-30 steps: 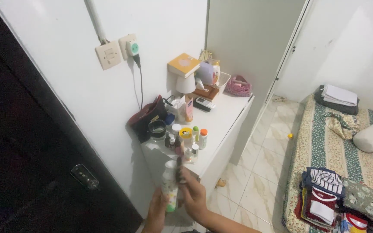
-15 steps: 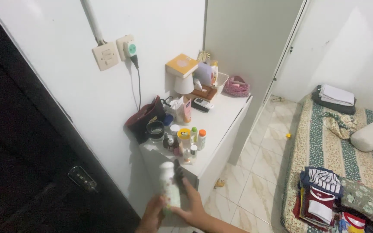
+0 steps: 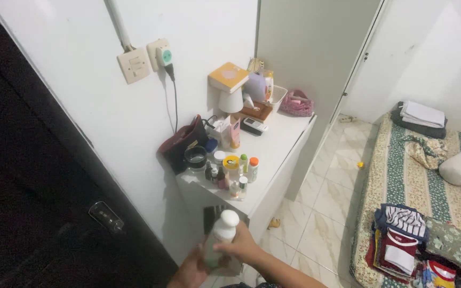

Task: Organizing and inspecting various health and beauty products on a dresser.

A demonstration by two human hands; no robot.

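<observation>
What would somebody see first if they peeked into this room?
Probably the two hands at the bottom, the right hand and left hand, both holding a white bottle. Just above is a white cabinet crowded with little bottles. At the right, folded clothes lie on a patterned mattress.

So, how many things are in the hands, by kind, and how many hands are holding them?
White round-capped plastic bottle: 1, gripped by the right hand, with the left hand under it.
Dark flat comb-like item: 1, behind the bottle; which hand holds it is unclear.
Hands: 2.
Total held: 2.
</observation>
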